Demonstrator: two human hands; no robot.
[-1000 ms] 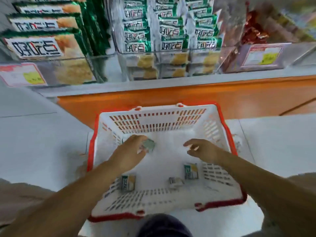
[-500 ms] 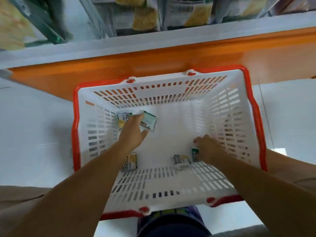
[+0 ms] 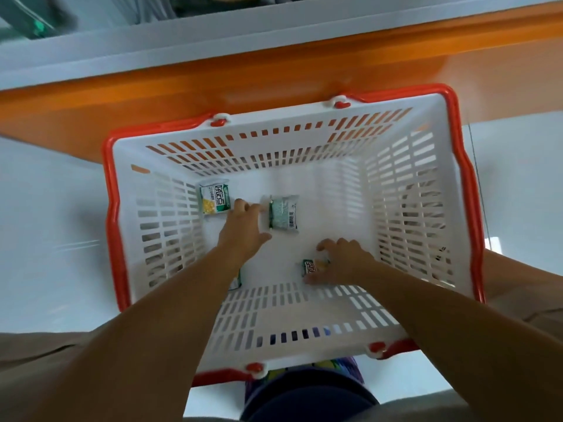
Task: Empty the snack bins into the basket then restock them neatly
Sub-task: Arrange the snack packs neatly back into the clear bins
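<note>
The basket (image 3: 332, 196) stands on the white tiled floor (image 3: 54, 208), directly below me, with its far wall against the orange shelf base (image 3: 182, 86). It is white slotted plastic with a red rim.

Contents, counted: four snack packets, all lying flat on the basket bottom.
1. The face-up packet (image 3: 214, 203) lies at the far left, close to the left wall, printed side up.
2. The face-down packet (image 3: 283, 216) lies near the middle, barcode side up, apart from the first.
3. The near packet (image 3: 313, 266) lies close to the near wall, right of centre.
4. The covered packet (image 3: 237, 281) lies by the near wall; my left forearm hides most of it.

Hands, counted: two, both inside the basket. My left hand (image 3: 243, 228) lies between packets 1 and 2, its fingers (image 3: 240, 207) spread apart and holding nothing; their tips are just beside the edges of both packets. My right hand (image 3: 345, 260) is over the near packet, with the fingers curled above it and the thumb below it, gripping it.

Edges and room: the far right of the basket bottom is bare. The right wall is well apart from my right hand. The left wall is near packet 1. Above the orange base runs a grey shelf edge (image 3: 213, 35); what stands on the shelf is too blurred to tell. My tan trousers (image 3: 36, 345) flank the basket at both near corners.
</note>
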